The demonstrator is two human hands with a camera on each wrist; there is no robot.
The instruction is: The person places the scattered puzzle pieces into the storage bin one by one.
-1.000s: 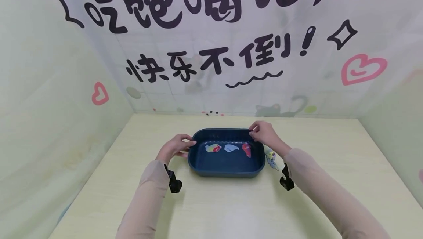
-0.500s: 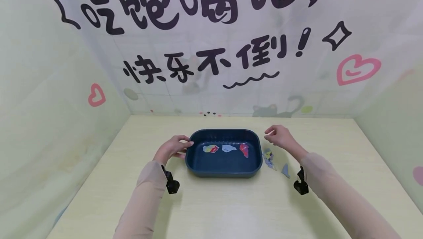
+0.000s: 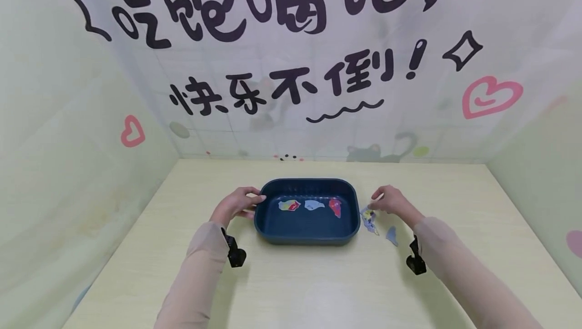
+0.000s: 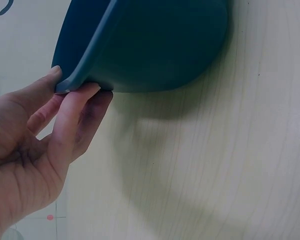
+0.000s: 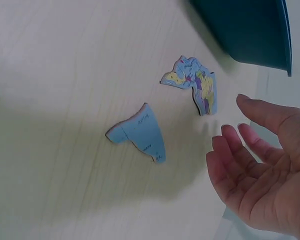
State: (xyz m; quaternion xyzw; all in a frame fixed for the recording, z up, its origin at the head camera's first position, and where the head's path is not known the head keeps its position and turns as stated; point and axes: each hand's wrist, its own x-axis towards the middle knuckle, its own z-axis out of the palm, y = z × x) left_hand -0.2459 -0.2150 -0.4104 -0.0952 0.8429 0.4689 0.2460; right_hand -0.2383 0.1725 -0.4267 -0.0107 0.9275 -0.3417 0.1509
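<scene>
My left hand (image 3: 235, 204) pinches the left rim of a dark blue plastic basin (image 3: 304, 229), thumb on the inside and fingers outside. Three flat puzzle pieces lie in it: a yellow and red one (image 3: 288, 205), a pale blue one (image 3: 314, 205) and a red one (image 3: 335, 207). Just right of the basin, a map puzzle piece (image 5: 205, 90) in yellow, purple and blue lies on the table. Beside it is a plain light-blue piece (image 5: 144, 134) with small print. My right hand (image 5: 270, 165) hovers by the colourful piece, fingers loosely bent, with nothing between thumb and fingers.
The pale wood-look table (image 3: 300, 288) reaches back to a printed cloth wall (image 3: 254, 137) with large dark lettering. More cloth hangs at the left and right sides. A black wrist camera mount (image 3: 235, 252) sits on each sleeve.
My right hand has left the basin's right rim area, moving right and then down toward the colourful piece. The light-blue piece beside it has come into view. My left hand stays on the rim.
</scene>
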